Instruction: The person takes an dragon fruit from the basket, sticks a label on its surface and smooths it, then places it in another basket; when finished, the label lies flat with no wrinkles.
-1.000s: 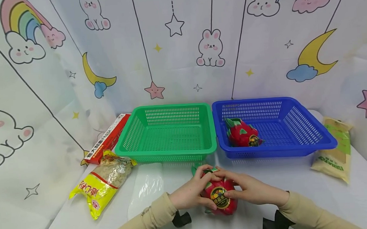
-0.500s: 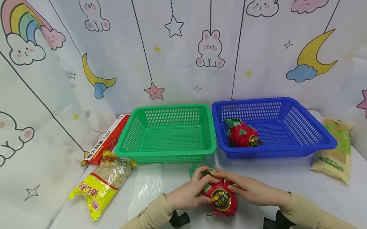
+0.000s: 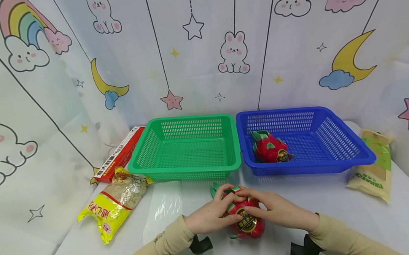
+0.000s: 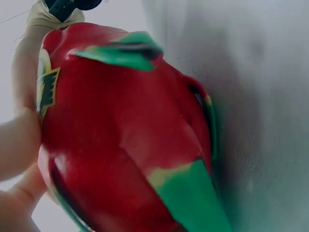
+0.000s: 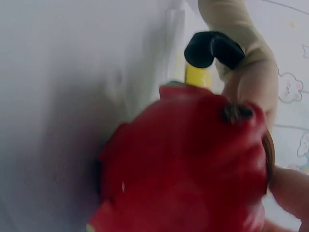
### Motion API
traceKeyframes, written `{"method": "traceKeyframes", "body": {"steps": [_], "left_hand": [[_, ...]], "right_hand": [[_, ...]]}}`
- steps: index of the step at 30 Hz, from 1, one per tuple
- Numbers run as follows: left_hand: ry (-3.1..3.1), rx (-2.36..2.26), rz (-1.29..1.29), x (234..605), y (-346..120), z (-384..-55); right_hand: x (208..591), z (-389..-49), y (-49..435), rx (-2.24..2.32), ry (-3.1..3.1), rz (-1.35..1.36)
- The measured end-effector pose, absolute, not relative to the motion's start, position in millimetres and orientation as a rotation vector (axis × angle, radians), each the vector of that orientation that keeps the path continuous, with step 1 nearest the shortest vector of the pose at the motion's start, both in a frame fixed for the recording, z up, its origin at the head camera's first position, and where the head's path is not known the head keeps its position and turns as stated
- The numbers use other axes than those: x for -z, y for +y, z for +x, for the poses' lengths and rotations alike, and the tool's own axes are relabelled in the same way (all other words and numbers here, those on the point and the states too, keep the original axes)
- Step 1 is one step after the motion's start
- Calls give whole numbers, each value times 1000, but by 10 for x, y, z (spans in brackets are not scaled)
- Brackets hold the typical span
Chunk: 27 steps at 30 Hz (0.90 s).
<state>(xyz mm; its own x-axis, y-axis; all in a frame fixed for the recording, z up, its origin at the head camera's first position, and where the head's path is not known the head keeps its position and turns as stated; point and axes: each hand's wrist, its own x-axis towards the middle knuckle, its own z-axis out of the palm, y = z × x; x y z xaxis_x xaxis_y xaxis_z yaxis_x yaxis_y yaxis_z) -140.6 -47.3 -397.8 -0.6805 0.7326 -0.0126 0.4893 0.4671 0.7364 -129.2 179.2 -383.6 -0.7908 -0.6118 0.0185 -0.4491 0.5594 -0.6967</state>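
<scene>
A red dragon fruit (image 3: 257, 228) with green-tipped scales and a black-and-gold round label lies on the white table, in front of the two baskets. My left hand (image 3: 212, 215) holds it from the left, fingers bent over its top and thumb at the label. From the other side my right hand (image 3: 286, 210) grips it, its thumb across the label's upper part. The fingertips of both hands meet near the top. In the left wrist view, the dragon fruit (image 4: 125, 130) fills the middle; the right wrist view shows its red side (image 5: 183, 159).
Behind the hands stand a green basket (image 3: 185, 169) and a blue basket (image 3: 312, 164); another dragon fruit (image 3: 269, 147) lies in the blue one. To the left are a yellow bag (image 3: 115, 203), a red pasta box (image 3: 120, 156) and a clear plastic sheet (image 3: 162, 209). A beige-green bag (image 3: 372, 169) lies right.
The right thumb slid off the label to the fruit's side, then back onto the label. The left thumb shifted up from the label's lower edge. The fruit stays in nearly the same place.
</scene>
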Motion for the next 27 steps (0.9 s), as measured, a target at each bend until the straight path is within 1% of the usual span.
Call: {"method": "traceKeyframes", "body": {"steps": [3,11,21,27], "left_hand": [[2387,-1063,1023,3997,-466,-1403],[2441,-1020,1019,4000,-438,-1390],[2479,-916,1033,3964,-501,-1379],[2466,-938,1074,3956,-522,-1359]], "right_hand": [[3876,-1281,1740,1070,2653,-893],[3927,-1256,1632,1162,2758,-782],[3863,-1308,1692,1175,2524,-825],[3826,-1329,1697,1163,2482,-755]]}}
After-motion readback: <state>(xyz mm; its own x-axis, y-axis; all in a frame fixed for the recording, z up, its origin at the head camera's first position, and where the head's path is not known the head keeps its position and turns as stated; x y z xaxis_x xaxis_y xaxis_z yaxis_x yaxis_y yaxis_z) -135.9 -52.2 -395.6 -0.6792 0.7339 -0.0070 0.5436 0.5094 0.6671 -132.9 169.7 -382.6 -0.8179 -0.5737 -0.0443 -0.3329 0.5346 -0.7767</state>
